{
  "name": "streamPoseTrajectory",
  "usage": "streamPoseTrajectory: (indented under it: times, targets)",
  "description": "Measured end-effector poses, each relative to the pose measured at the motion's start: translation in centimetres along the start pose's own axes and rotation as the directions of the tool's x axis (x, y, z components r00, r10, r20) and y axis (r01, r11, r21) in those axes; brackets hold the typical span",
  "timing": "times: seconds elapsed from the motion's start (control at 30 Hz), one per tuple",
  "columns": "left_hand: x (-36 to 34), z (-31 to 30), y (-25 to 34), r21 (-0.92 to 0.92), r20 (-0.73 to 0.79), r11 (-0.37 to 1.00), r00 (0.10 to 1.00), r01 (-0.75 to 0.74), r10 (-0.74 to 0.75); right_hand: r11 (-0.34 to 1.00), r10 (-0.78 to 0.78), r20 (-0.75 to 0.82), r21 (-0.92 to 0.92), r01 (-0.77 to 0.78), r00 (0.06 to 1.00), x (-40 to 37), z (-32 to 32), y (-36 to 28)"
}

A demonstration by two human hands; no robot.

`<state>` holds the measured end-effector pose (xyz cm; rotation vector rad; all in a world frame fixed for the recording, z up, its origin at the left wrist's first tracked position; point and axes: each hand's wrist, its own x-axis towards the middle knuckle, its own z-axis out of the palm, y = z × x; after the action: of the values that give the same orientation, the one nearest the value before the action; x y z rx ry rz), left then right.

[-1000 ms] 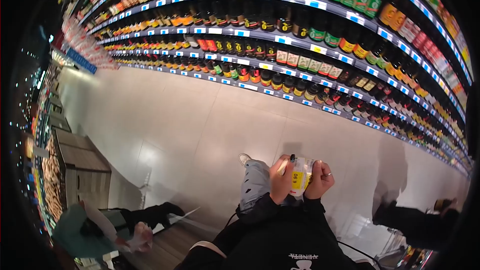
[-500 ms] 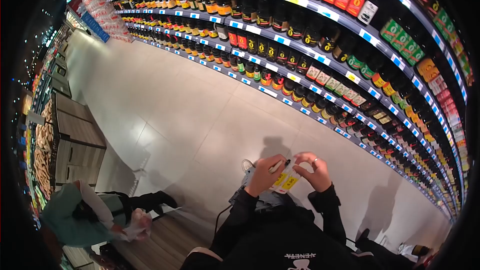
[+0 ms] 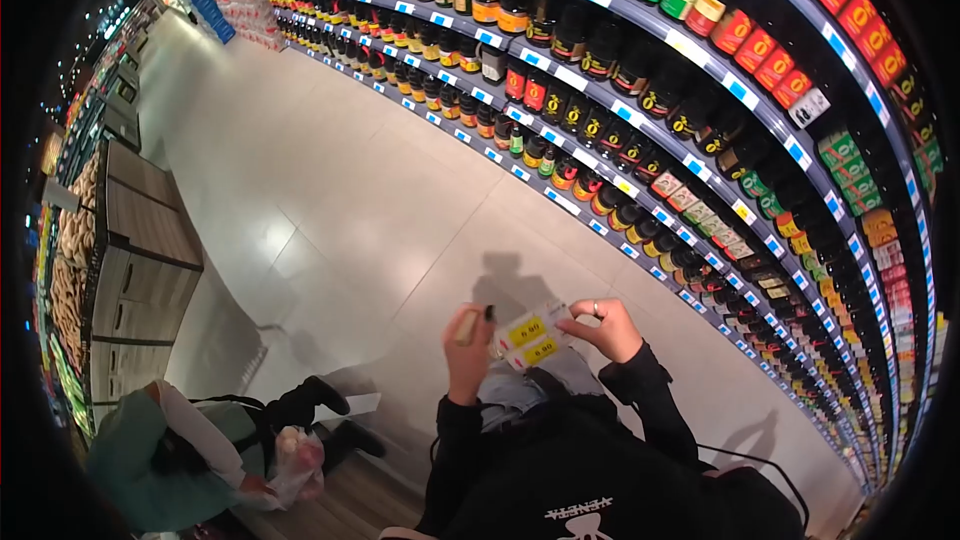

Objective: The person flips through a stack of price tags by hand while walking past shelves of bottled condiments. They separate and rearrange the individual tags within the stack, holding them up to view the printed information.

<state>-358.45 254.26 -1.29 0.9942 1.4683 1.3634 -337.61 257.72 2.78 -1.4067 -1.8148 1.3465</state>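
Observation:
Two price labels [image 3: 538,351], yellow and white and marked 6.90, lie side by side in front of my body. My right hand [image 3: 605,328], a ring on one finger, pinches their upper right edge between thumb and fingers. At their left side, my left hand [image 3: 468,352] is closed around a slim pale item with a black end [image 3: 489,312]; its kind is not clear. The left fingers are close to the labels' left edge. Below the labels show my grey trousers and the black sleeves of my top.
Long curved shelves [image 3: 560,70] of jars, bottles and boxes with blue-and-white price tags run along the right. Wooden produce cabinets [image 3: 150,290] stand on the left. A person [image 3: 190,450] in green with a plastic bag [image 3: 297,465] is at lower left. Pale floor tiles [image 3: 350,190] lie between.
The labels have turned to face me more fully and shifted left. My left hand has moved left, away from the right hand. The view has swung slightly, and the person's bag has moved.

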Motion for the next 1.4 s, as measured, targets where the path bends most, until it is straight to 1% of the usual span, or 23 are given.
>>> streamPoseTrajectory:
  times: [0.03,0.1,0.13,0.23,0.27,0.33,0.53,0.6,0.63,0.73,0.77,0.8,0.87,0.93,0.97,1.0,1.07,1.13,1.17,1.2,1.3,1.33,1.4]
  targets:
    - [0.5,-1.3,-0.2,-0.002,-0.01,1.0,1.0,0.005,-0.005,0.994,-0.01,-0.012,0.11,0.011,1.0,1.3,0.6,0.0]
    - [1.4,-3.3,-0.4,-0.237,-0.106,0.97,0.992,0.046,-0.072,0.944,0.015,-0.004,0.331,-0.013,1.0,3.8,1.7,-0.7]
    - [1.8,-4.0,-0.3,-0.238,-0.112,0.97,0.99,0.053,-0.081,0.944,0.021,0.004,0.33,-0.021,1.0,5.0,2.4,-0.9]
    - [3.5,-5.2,1.6,-0.518,-0.188,0.855,0.978,-0.023,-0.088,0.883,0.054,-0.019,0.469,-0.039,0.998,9.2,4.4,-0.9]
    - [4.1,-5.6,1.7,-0.514,-0.182,0.858,0.978,-0.01,-0.097,0.879,0.065,-0.019,0.474,-0.049,0.998,10.4,5.0,-1.2]
    - [5.7,-6.1,1.8,-0.664,-0.249,0.741,0.964,-0.101,-0.092,0.825,0.061,-0.032,0.565,-0.032,0.998,13.0,6.0,-2.0]
    - [13.6,-7.8,4.5,-0.682,-0.308,0.71,0.949,-0.176,-0.061,0.806,0.067,0.001,0.589,-0.054,0.998,21.2,8.9,-3.4]
    - [17.1,-8.4,6.2,-0.789,-0.379,0.574,0.91,-0.221,-0.17,0.807,0.072,0.017,0.587,-0.068,0.997,24.3,9.1,-4.6]
    - [18.6,-9.0,6.2,-0.805,-0.321,0.549,0.943,-0.226,-0.083,0.803,0.078,0.011,0.592,-0.069,0.997,25.8,9.2,-5.3]
    - [23.5,-9.2,7.2,-0.807,-0.355,0.533,0.93,-0.253,-0.096,0.783,0.043,-0.007,0.622,-0.029,0.999,30.6,9.7,-7.0]
    - [24.6,-10.1,6.0,-0.863,-0.204,0.469,0.979,-0.187,0.015,0.807,0.013,0.035,0.589,-0.032,0.999,32.0,10.0,-7.1]
    - [25.9,-9.5,7.1,-0.865,-0.192,0.471,0.981,-0.172,0.006,0.831,-0.014,0.08,0.555,-0.033,0.997,33.2,10.5,-7.3]
    - [28.5,-7.7,9.7,-0.884,-0.299,0.424,0.936,-0.2,-0.183,0.746,-0.012,0.037,0.666,-0.016,0.999,34.6,11.7,-8.4]
    - [30.6,-7.7,8.8,-0.889,-0.255,0.417,0.961,-0.19,-0.106,0.611,0.02,0.091,0.787,-0.084,0.996,35.5,11.1,-11.5]
    - [31.8,-7.8,8.1,-0.864,-0.282,0.447,0.958,-0.231,-0.05,0.697,-0.032,0.163,0.711,-0.095,0.986,36.2,10.8,-11.5]
    - [33.0,-7.9,7.7,-0.837,-0.306,0.474,0.952,-0.273,0.008,0.697,-0.027,0.154,0.711,-0.091,0.988,36.8,10.7,-11.9]
    - [35.1,-8.0,7.7,-0.806,-0.324,0.524,0.946,-0.277,0.001,0.689,-0.075,-0.111,0.713,0.132,0.991,37.9,11.1,-13.0]
    - [37.0,-8.2,8.0,-0.551,-0.375,0.779,0.923,-0.297,0.087,0.737,-0.058,-0.147,0.661,0.142,0.987,39.4,11.6,-12.9]
    - [37.9,-8.0,8.5,-0.481,-0.394,0.832,0.916,-0.276,0.076,0.786,-0.054,-0.167,0.601,0.145,0.984,40.2,11.8,-12.9]
    - [38.9,-8.4,8.3,-0.489,-0.367,0.832,0.927,-0.262,0.076,0.786,-0.041,-0.193,0.6,0.151,0.98,40.9,12.1,-13.3]
    - [41.9,-9.9,8.0,-0.303,-0.264,0.89,0.927,-0.341,0.265,0.717,-0.004,-0.259,0.672,0.183,0.966,42.6,13.1,-15.0]
    - [43.0,-10.7,8.2,-0.306,-0.24,0.893,0.935,-0.329,0.262,0.711,0.02,-0.216,0.689,0.138,0.976,43.3,13.1,-15.5]
    - [45.0,-12.6,8.6,-0.122,-0.165,0.93,0.931,-0.347,0.326,0.699,0.054,-0.18,0.709,0.092,0.982,44.5,14.1,-17.0]
